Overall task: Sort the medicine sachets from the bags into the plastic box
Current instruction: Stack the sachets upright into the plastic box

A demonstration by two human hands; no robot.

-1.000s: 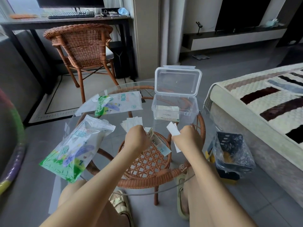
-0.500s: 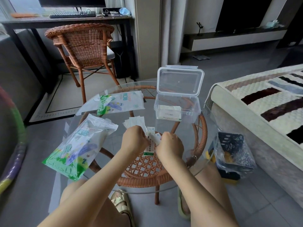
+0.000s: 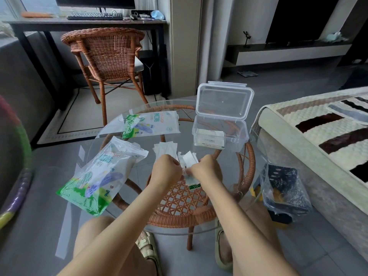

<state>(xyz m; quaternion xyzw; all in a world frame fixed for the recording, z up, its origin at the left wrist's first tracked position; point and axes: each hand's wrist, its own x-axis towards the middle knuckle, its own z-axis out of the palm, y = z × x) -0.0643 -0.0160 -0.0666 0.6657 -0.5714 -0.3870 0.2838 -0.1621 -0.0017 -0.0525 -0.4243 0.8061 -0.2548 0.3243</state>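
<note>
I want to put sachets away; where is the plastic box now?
The plastic box stands open on the glass table's far right, beyond both hands.

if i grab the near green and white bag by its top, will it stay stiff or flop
Probably flop: the near bag is thin crinkled film, and its open top already looks crumpled. It likely feels light, though its contents are hard to see. It overhangs the glass table edge, so a sideways nudge might slide it off the smooth glass.
</note>
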